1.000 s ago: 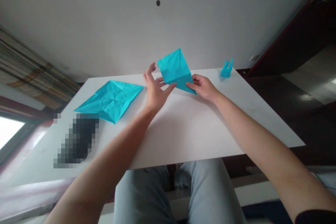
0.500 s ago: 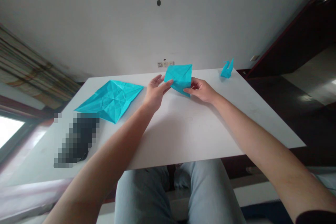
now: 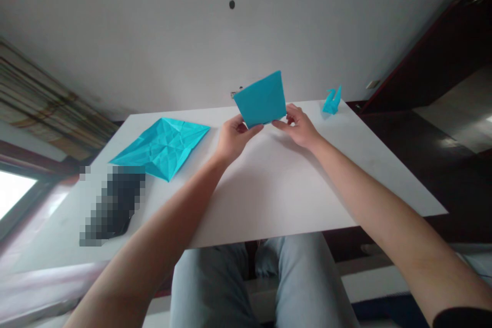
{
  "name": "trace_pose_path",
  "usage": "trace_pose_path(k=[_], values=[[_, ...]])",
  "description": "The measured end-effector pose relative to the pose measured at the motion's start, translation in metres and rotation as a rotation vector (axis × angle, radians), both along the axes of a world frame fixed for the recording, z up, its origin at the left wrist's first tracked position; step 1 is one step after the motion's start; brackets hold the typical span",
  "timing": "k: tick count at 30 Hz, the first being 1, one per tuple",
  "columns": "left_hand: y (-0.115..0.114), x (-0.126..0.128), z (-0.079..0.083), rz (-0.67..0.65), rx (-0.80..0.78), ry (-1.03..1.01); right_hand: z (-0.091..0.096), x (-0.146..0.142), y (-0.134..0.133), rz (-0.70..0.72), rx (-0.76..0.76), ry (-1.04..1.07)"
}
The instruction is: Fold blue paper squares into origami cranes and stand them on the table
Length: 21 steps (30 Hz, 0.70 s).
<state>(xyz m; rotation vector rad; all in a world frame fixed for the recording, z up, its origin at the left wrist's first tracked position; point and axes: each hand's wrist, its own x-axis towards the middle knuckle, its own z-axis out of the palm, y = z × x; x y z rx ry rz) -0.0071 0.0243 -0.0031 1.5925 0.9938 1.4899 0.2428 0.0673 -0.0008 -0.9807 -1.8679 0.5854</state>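
Turquoise paper (image 3: 262, 98): folded to a four-sided piece, held upright, pinched at its two lower corners.
Left hand (image 3: 232, 138): closed on the lower left corner, thumb in front.
Right hand (image 3: 300, 125): closed on the lower right corner, fingertips at the edge.
Table (image 3: 269, 189): white, directly beneath the grip; the paper is clear of it.
Creased sheet (image 3: 163, 146): same colour, opened flat, well left of the grip.
Small folded figure (image 3: 331, 101): standing just right of the grip, apart from it.
Blurred dark object (image 3: 113, 205): left of the grip, nearer the person.
Risk: in judgement, the folded layers may slide out of line or buckle, since only the corners are pinched and the upper edge stands free. A sideways sweep of the right hand could topple the figure.
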Motion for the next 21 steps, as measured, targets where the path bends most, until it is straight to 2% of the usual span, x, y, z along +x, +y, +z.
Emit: trace_pose_path(k=[2,4,8,12,15,18,21], values=[[-0.003,-0.002,0.002,0.067,0.129,0.114,-0.003,0.005,0.004,-0.053,0.072,-0.027],[-0.006,-0.005,0.003,0.112,0.212,0.202,-0.005,0.009,0.005,-0.047,0.073,-0.076],[-0.008,-0.011,0.003,0.207,0.17,0.344,-0.008,0.008,0.0,0.011,0.001,-0.204],[-0.003,-0.016,-0.001,0.295,0.137,0.344,-0.007,0.003,-0.007,0.073,0.027,-0.29],[0.004,-0.02,-0.009,0.252,0.108,0.401,-0.003,0.003,-0.01,0.044,0.114,-0.379],[0.007,-0.021,-0.017,0.14,0.028,0.614,0.004,0.009,-0.008,-0.072,0.186,-0.492],[0.001,-0.017,-0.018,0.052,0.004,0.837,0.007,0.015,-0.006,-0.15,0.189,-0.593]])
